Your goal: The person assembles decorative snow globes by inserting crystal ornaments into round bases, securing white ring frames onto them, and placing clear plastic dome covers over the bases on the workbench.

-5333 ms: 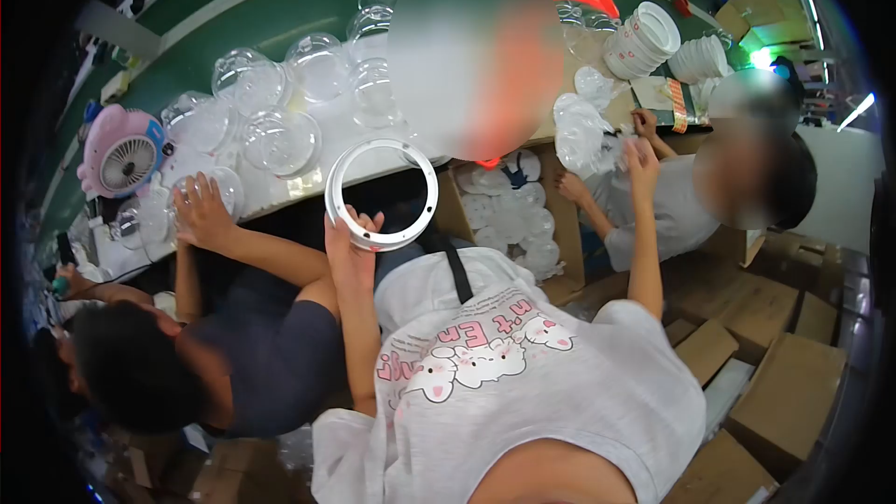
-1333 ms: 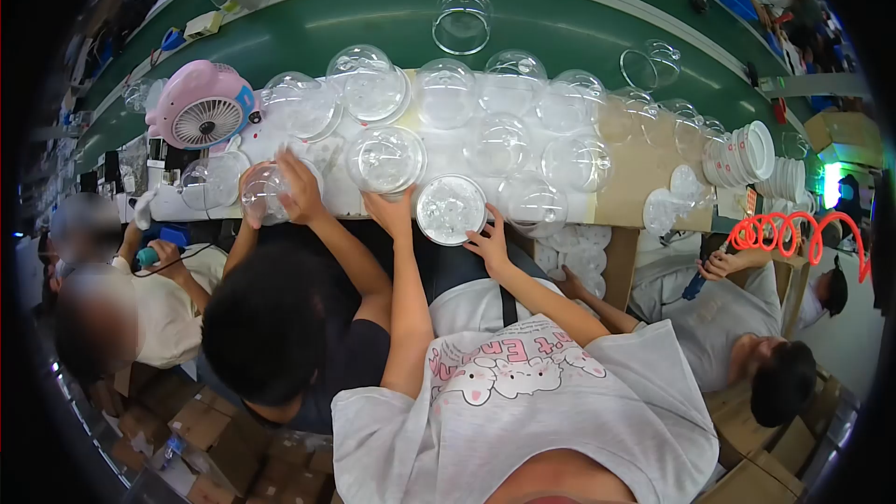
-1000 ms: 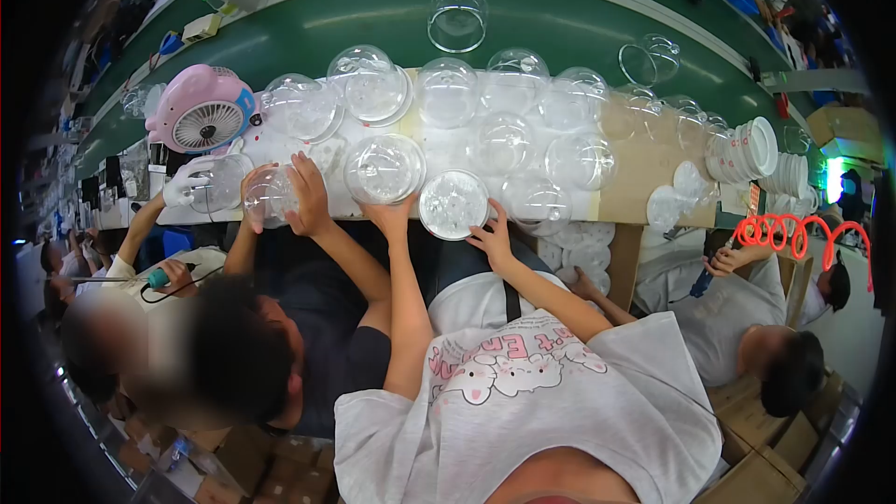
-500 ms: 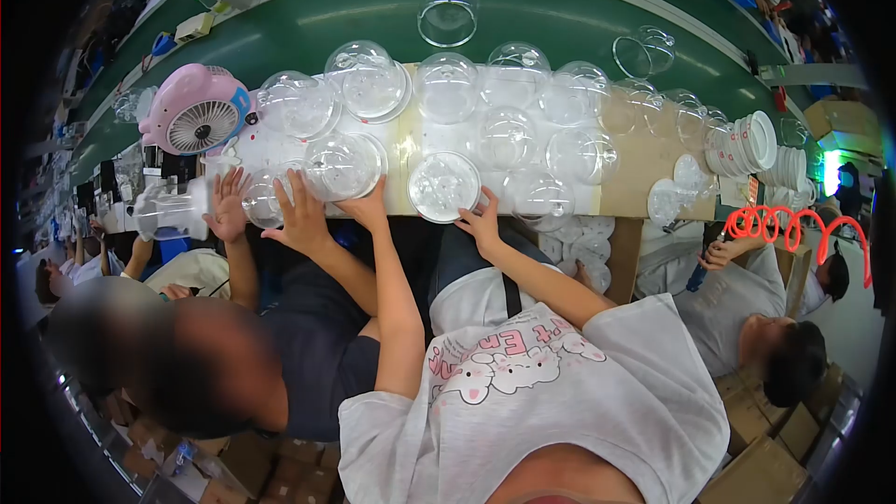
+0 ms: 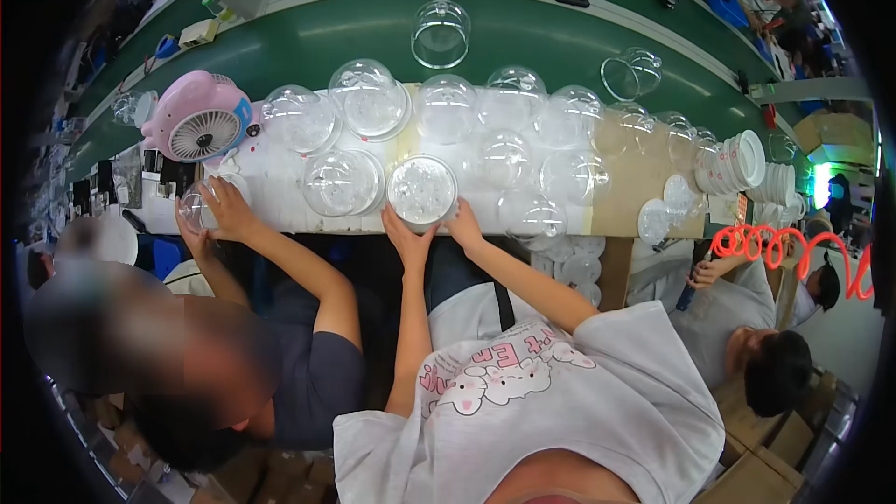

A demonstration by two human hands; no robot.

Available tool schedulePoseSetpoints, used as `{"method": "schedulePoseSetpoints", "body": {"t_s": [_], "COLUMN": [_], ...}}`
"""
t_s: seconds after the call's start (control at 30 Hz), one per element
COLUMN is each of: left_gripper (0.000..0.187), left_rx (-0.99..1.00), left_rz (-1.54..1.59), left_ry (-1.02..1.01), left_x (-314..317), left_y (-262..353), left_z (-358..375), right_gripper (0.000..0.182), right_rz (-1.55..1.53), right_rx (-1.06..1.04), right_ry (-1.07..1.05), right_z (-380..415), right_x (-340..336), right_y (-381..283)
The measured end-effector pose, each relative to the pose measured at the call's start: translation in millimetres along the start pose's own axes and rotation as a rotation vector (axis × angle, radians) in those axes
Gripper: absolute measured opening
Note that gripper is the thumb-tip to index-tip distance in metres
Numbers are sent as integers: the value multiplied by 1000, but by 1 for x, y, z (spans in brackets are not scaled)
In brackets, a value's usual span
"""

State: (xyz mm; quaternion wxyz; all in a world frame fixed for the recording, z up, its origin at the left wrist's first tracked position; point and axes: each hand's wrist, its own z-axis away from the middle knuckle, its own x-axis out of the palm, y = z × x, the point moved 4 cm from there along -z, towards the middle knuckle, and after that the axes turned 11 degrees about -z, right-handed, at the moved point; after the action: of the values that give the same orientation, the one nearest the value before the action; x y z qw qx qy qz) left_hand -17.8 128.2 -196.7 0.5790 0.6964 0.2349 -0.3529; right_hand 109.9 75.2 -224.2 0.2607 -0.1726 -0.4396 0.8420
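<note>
A round white base [image 5: 422, 221] with a clear, patterned top lies at the front edge of the table before me. My left hand [image 5: 408, 238] grips its lower left rim, and my right hand [image 5: 463, 227] holds the lower right rim. To its left sits a clear dome on a white base [image 5: 343, 183]. Clear domes [image 5: 505, 159] stand in rows to the right, the nearest one [image 5: 532, 212] close beside my right hand. The undersides of my fingers are partly hidden.
A co-worker's hands [image 5: 219, 215] hold a clear dome at the left, near a pink fan [image 5: 201, 117]. White rings [image 5: 733, 163] are stacked at the right, by a red coiled hose [image 5: 789, 243]. Another person holds a tool [image 5: 686, 297] there.
My left hand has moved right, from the neighbouring domed base to the white base. That base has shifted slightly left. The co-worker's hands have moved left and now hold a dome.
</note>
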Motion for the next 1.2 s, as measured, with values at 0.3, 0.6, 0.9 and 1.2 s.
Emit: {"method": "schedulePoseSetpoints", "body": {"t_s": [0.3, 0.6, 0.9, 1.2], "left_gripper": [103, 107, 104, 103], "left_rx": [-45, -109, -138, -129], "left_rz": [-24, 11, 3, 33], "left_ry": [119, 120, 58, 53], "left_x": [19, 22, 26, 11], "left_y": [-5, 2, -7, 2], "left_z": [-1, -5, 3, -7], "right_gripper": [30, 51, 32, 31], "right_rz": [934, 936, 1038, 1153], "right_rx": [-555, -682, -912, -935], "right_ry": [-360, 156, 153, 169], "right_z": [11, -230, -218, -216], "right_x": [-14, 33, 11, -7], "right_y": [-245, -342, -331, -319]}}
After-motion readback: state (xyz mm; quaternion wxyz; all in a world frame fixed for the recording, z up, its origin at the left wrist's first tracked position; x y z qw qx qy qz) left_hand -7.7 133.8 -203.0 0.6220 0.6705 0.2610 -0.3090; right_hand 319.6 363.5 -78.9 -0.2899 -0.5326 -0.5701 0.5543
